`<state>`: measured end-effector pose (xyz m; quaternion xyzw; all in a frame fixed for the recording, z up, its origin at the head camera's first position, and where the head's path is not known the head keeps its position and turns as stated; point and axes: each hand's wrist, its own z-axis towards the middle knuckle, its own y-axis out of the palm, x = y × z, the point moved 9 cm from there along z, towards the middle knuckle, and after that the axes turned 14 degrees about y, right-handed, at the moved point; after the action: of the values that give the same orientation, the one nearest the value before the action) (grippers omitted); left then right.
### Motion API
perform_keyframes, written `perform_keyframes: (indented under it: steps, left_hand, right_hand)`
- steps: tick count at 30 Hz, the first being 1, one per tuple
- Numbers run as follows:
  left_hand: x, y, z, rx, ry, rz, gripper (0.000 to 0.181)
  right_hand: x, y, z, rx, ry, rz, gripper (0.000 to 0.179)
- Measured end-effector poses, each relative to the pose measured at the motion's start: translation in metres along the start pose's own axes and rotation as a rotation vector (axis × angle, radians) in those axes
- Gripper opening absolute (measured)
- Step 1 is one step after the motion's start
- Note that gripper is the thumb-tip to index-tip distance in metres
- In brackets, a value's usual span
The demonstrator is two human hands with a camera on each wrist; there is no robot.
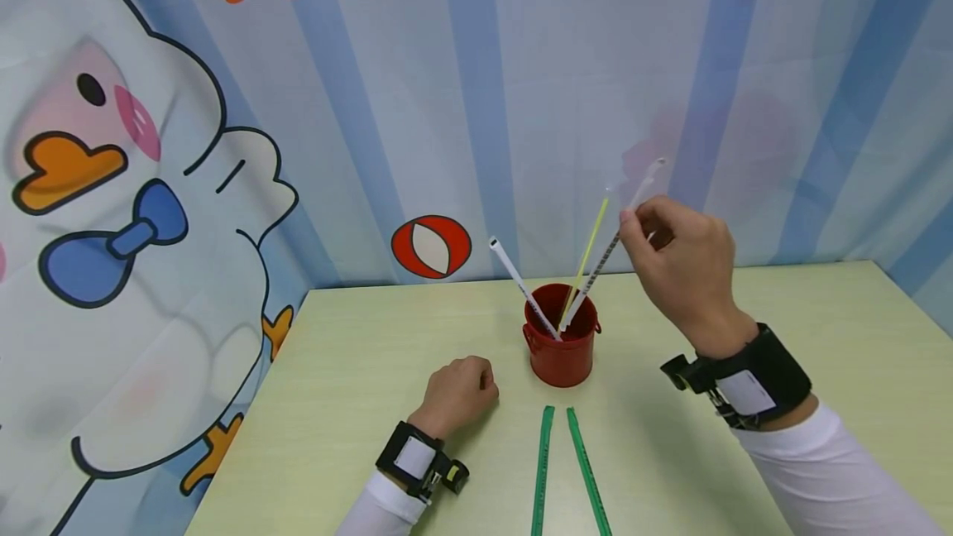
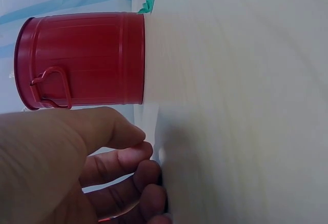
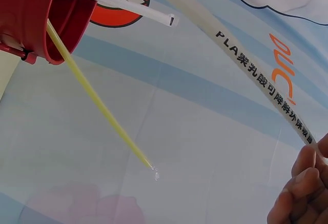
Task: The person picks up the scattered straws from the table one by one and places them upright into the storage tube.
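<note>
My right hand [image 1: 681,267] pinches a straw in a white paper wrapper with dark lettering [image 3: 256,78] between thumb and fingers. The straw slants down to the left, and its lower end overlaps the mouth of a small red metal bucket [image 1: 562,362] in the head view. A yellow stick with a clear tip [image 3: 100,103] and another white wrapped straw [image 1: 517,278] lean inside the bucket. My left hand [image 1: 457,394] rests on the table to the bucket's near left, fingers loosely curled and holding nothing; in the left wrist view the bucket stands just beyond its thumb.
Two long green strips [image 1: 542,470] lie on the pale table [image 1: 387,329] in front of the bucket, between the forearms. A blue striped cloth [image 1: 566,89] with a printed duck rises behind the table and along its left side. The bucket has small side handles [image 2: 54,85].
</note>
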<state>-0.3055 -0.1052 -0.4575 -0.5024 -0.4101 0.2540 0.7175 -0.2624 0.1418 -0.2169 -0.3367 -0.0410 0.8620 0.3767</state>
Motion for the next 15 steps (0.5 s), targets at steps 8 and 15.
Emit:
perform_keyframes:
  steps: [8, 15]
  left_hand:
    - [-0.001, 0.001, 0.000, 0.001, -0.001, 0.000, 0.025]
    - [0.000, 0.000, 0.000, 0.002, 0.006, -0.002, 0.025]
  right_hand:
    - [0.009, 0.005, 0.000, 0.009, 0.030, -0.016, 0.018]
    - [0.025, 0.016, -0.005, 0.002, 0.072, -0.054, 0.019]
